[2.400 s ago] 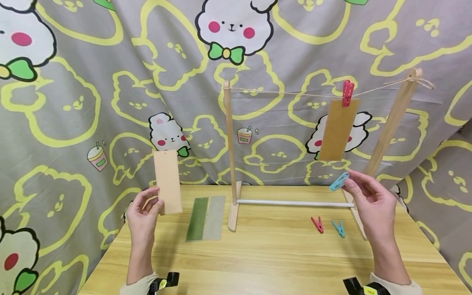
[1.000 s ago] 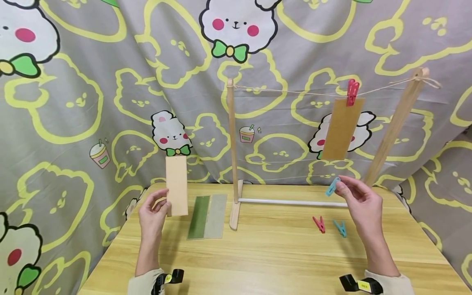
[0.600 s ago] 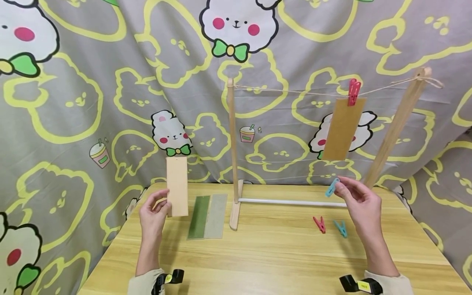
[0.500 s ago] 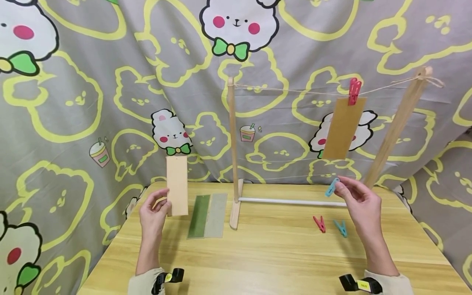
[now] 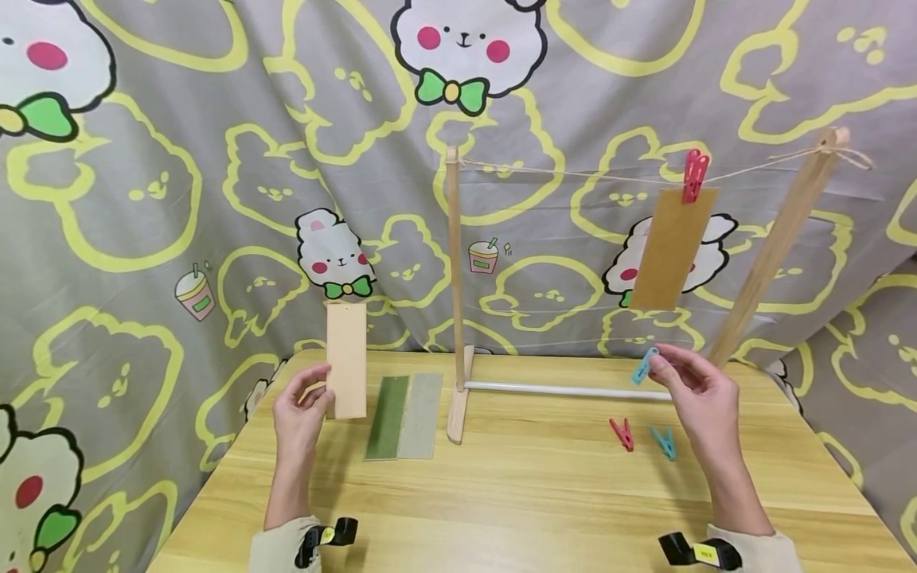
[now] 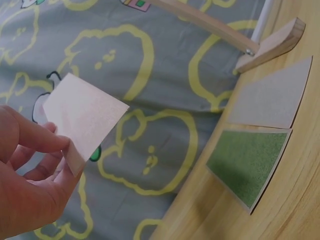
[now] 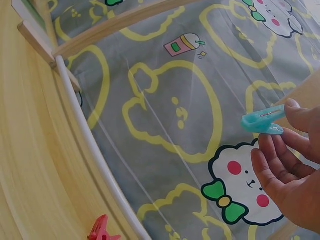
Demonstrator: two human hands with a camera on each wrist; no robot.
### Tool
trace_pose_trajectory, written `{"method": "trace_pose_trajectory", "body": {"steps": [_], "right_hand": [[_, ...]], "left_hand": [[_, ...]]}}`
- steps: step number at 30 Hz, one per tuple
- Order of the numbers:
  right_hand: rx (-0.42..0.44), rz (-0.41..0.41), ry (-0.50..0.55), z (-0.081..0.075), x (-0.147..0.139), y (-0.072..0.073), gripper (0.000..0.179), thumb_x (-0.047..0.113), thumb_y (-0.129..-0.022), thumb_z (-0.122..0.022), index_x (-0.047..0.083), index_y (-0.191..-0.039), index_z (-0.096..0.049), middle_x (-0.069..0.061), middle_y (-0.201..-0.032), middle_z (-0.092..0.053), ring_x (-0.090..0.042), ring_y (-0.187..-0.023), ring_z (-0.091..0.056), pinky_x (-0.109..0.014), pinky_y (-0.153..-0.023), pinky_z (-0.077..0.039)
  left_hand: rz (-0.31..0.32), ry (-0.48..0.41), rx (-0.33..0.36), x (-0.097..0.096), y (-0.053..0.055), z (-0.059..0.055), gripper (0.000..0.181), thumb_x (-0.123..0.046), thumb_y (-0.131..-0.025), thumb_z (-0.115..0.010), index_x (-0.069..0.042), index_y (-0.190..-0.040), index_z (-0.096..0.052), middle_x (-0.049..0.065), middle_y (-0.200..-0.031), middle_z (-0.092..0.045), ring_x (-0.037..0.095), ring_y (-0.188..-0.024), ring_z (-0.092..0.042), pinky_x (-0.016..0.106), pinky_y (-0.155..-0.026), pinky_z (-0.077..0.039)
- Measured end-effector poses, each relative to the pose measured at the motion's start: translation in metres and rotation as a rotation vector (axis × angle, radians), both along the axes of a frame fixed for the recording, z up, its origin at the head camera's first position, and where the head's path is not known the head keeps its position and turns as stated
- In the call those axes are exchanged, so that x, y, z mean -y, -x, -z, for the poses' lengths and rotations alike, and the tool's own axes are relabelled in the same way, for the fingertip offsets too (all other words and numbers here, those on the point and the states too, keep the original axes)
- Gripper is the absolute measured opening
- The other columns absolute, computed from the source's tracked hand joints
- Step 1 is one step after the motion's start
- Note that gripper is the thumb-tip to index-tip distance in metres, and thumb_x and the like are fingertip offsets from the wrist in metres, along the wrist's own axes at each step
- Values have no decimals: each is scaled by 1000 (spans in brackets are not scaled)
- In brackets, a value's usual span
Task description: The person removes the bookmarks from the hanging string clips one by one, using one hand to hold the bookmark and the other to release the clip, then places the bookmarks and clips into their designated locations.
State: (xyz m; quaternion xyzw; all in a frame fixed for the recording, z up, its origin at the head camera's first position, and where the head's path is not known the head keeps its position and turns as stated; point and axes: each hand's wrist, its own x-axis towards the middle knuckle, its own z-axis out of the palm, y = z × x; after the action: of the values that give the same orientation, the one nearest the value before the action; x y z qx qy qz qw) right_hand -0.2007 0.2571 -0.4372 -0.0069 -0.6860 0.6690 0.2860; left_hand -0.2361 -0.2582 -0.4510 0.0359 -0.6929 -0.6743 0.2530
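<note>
My left hand [image 5: 301, 410] pinches a pale beige rectangular card [image 5: 347, 362] by its lower left edge and holds it upright above the table's left side. A tiny hole shows near the card's top. On the right, my right hand [image 5: 702, 394] holds a light blue clothespin [image 5: 645, 366] between thumb and fingers, as the clothespin [image 7: 265, 120] in the right wrist view also shows. Above that hand, a brown card [image 5: 673, 251] hangs from a string [image 5: 566, 172], fixed by a red clothespin [image 5: 695, 177]. A green card [image 5: 388, 418] and a grey card [image 5: 421, 416] lie side by side on the table.
The string runs between a left wooden post [image 5: 455, 270] and a right wooden post [image 5: 777, 247]. A white rod [image 5: 566, 390] joins their feet. Another red clothespin [image 5: 622, 435] and a second blue clothespin [image 5: 663, 442] lie on the table [image 5: 487, 509]. A patterned curtain [image 5: 401, 183] hangs behind.
Since the oldest frame, my left hand has brought the beige card rightward, and my right hand has moved slightly left with the blue clothespin. Over the last half second both hands stay nearly still.
</note>
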Motion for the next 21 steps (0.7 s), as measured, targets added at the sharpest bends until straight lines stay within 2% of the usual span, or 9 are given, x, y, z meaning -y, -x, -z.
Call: {"method": "trace_pose_trajectory", "body": {"steps": [9, 18, 21], "right_hand": [[45, 19, -79, 3, 1, 3, 30, 10, -95, -73, -8, -120, -69, 4, -95, -75, -9, -82, -72, -17, -77, -58], [80, 46, -157, 8, 1, 4, 32, 15, -97, -72, -5, -122, -69, 7, -98, -74, -7, -83, -71, -16, -77, -57], [75, 33, -162, 9, 1, 4, 33, 15, -97, -72, -6, -122, -69, 8, -98, -73, -6, -83, -71, -14, -76, -57]], "left_hand": [[-13, -13, 57, 2, -2, 3, 43, 25, -85, -58, 9, -124, -66, 7, -108, -64, 11, -87, -66, 14, -75, -54], [-16, 1, 70, 2, 0, 6, 43, 25, -84, -57, 9, -123, -66, 5, -106, -63, 10, -85, -67, 14, -71, -53], [-20, 24, 64, 2, 1, 7, 42, 26, -84, -57, 9, -122, -66, 6, -106, -63, 10, -86, -66, 14, -75, -53]]}}
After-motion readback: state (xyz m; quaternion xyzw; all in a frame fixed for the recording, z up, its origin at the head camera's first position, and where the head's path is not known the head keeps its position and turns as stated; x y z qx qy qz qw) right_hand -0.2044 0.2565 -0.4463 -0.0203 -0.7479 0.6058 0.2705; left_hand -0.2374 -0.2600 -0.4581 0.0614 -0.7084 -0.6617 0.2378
